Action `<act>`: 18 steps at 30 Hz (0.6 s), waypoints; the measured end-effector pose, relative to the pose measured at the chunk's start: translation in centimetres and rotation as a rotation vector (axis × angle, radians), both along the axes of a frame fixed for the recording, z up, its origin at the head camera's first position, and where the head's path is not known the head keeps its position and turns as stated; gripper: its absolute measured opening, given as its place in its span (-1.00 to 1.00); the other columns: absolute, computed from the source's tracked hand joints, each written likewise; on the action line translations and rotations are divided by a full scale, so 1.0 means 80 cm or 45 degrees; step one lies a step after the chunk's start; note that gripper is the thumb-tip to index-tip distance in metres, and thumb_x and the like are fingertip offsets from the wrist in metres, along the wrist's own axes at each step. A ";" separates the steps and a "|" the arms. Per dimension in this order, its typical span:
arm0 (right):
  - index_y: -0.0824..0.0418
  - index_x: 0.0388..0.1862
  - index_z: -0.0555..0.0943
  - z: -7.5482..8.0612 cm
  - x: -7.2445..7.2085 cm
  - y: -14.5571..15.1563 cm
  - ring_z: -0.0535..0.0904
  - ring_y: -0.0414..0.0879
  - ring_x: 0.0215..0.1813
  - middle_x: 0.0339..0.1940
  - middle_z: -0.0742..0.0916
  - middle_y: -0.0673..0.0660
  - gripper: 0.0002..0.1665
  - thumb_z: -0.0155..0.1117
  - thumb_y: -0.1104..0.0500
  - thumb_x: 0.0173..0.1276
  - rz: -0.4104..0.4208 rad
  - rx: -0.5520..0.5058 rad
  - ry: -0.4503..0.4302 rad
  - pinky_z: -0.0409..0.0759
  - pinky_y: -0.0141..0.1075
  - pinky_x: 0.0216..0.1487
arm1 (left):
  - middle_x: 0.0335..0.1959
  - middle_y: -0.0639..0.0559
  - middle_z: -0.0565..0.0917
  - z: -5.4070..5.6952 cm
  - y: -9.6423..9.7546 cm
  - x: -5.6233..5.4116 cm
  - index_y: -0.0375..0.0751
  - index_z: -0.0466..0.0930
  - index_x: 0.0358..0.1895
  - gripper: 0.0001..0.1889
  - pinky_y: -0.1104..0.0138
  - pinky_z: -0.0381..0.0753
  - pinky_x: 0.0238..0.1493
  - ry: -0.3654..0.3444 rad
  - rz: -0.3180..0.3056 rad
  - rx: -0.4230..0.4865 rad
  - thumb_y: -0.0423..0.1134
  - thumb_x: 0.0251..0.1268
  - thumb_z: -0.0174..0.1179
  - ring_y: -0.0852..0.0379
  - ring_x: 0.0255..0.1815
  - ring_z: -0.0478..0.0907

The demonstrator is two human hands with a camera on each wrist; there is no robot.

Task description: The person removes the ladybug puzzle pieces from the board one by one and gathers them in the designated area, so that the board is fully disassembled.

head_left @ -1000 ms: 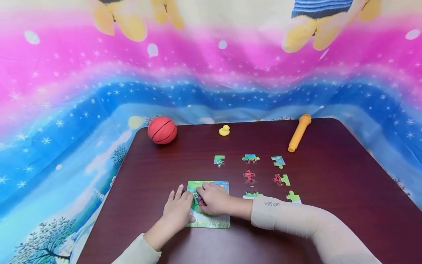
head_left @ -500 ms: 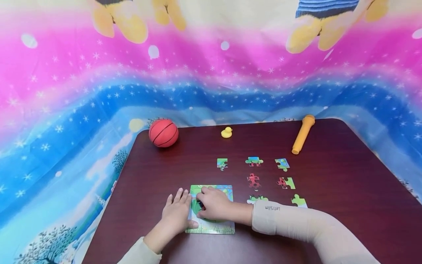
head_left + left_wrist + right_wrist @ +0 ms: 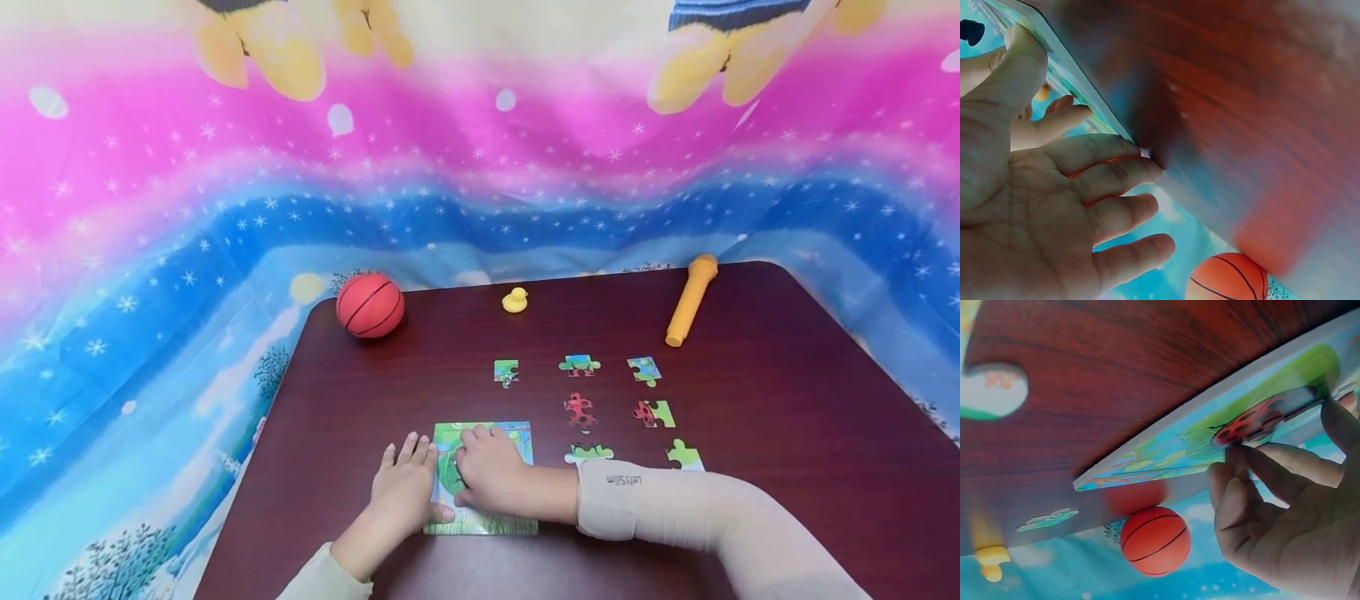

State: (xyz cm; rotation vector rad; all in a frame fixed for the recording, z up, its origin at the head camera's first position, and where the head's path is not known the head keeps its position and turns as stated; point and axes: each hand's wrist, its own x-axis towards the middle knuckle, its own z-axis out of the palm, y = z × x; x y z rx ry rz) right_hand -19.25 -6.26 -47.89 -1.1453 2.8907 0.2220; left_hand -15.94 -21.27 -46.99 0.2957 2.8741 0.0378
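A square puzzle board [image 3: 495, 525] with a printed green-and-blue picture lies near the front of the table. My right hand [image 3: 491, 471] is over its middle. In the right wrist view, thumb and fingertips pinch a puzzle piece [image 3: 1294, 422] low over the board's red ladybug picture [image 3: 1250, 425]; the hand hides this piece in the head view. My left hand [image 3: 405, 483] rests at the board's left edge, fingers straight and spread. Its thumb [image 3: 1025, 53] lies on the board's lower left part.
Right of the board lie several loose puzzle pieces, among them a red one [image 3: 579, 410] and a green one [image 3: 684, 455]. A red basketball [image 3: 371, 305], yellow duck [image 3: 515, 300] and orange toy microphone [image 3: 692, 300] stand along the table's [image 3: 442, 350] far side.
The dark-and-red puzzle piece in my right hand has gone from sight beneath the fingers in the head view, as the hand turned slightly. My left thumb has come further onto the board.
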 end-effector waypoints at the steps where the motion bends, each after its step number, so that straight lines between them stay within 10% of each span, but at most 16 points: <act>1: 0.06 -0.12 0.65 0.001 0.000 -0.001 0.43 -0.13 -0.11 -0.20 0.56 0.00 -0.31 0.26 -0.44 0.02 -0.003 -0.013 -0.007 0.44 -0.26 -0.12 | 0.39 -0.22 0.28 0.000 0.000 0.000 -0.33 0.31 0.33 0.04 -0.08 0.04 0.39 0.002 0.002 -0.002 0.27 -0.23 0.38 -0.14 0.46 0.07; 18: 0.01 -0.47 0.45 0.006 -0.011 0.000 0.49 -0.17 -0.27 -0.50 0.49 -0.10 -0.46 0.48 -0.30 -0.14 -0.082 -0.225 -0.192 0.54 -0.29 -0.16 | 0.36 -0.26 0.31 0.002 -0.002 0.005 -0.38 0.34 0.30 -0.03 -0.09 0.12 0.36 0.030 -0.044 0.034 0.26 -0.12 0.33 -0.16 0.43 0.14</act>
